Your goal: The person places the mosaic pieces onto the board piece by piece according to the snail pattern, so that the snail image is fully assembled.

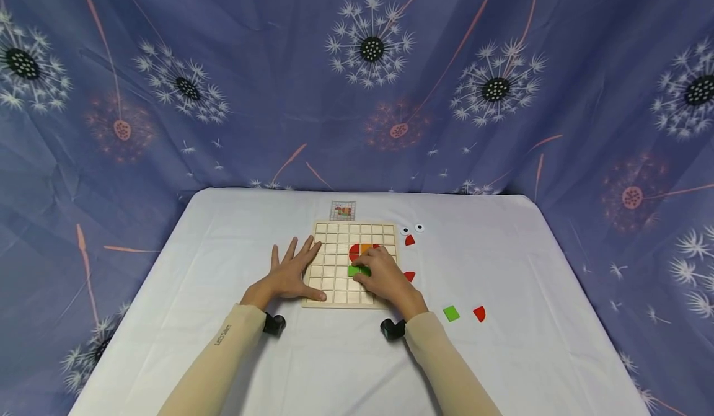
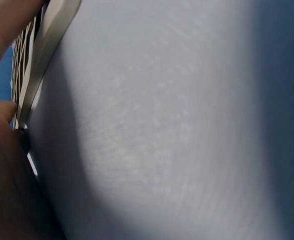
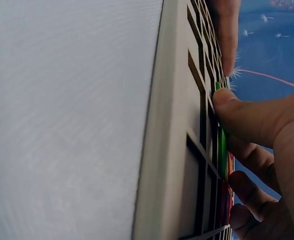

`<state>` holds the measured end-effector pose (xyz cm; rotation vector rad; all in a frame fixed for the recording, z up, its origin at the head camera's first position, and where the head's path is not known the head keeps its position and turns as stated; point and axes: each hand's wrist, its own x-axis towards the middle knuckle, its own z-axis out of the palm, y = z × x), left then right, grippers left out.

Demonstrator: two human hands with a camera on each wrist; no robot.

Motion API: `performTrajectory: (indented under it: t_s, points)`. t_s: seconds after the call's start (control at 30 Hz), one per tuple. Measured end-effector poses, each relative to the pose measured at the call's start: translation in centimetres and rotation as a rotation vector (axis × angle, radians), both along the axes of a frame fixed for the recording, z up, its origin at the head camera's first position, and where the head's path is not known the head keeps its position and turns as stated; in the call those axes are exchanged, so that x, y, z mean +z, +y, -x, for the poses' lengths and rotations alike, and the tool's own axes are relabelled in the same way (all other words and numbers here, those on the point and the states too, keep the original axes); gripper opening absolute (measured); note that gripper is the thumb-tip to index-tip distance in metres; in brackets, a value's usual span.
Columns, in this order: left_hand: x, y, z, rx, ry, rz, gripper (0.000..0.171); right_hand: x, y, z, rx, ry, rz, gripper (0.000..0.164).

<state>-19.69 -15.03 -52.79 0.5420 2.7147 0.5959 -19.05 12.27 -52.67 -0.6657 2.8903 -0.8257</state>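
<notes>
A wooden grid board (image 1: 329, 271) lies on the table. My left hand (image 1: 290, 274) rests spread on the board's left side, fingers straight and thumb near the front edge. Over the right half of the board, my right hand (image 1: 383, 274) pinches a green square tile (image 1: 354, 271) between thumb and fingers, at the grid cells. Another green tile (image 1: 365, 271) shows under the hand. Just behind sit a red curved piece (image 1: 354, 253) and an orange tile (image 1: 365, 248), partly covered by the fingers. In the right wrist view, the thumb (image 3: 229, 102) touches green at the grid.
Behind the board lies a small picture card (image 1: 343, 211). To the right are two round eye pieces (image 1: 405, 230), a red quarter piece (image 1: 409, 240) and another red piece (image 1: 409, 276). Nearer the front right lie a loose green square (image 1: 451, 313) and a red quarter (image 1: 480, 314).
</notes>
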Motion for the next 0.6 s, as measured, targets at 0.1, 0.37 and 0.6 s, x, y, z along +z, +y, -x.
performTrajectory:
  t_s: [0.1,0.37,0.6]
  points:
    - [-0.03,-0.01,0.00,0.001,0.003,-0.007,0.132,0.09,-0.03,0.01,0.003,-0.007,-0.002,0.025]
    - [-0.10,0.00,-0.04,0.003,0.009,-0.017,0.131,0.18,-0.08,-0.09,0.010,-0.002,-0.001,0.026]
    - [0.02,0.05,-0.09,0.002,0.014,-0.011,0.131,0.37,-0.08,-0.35,-0.002,0.009,0.001,0.028]
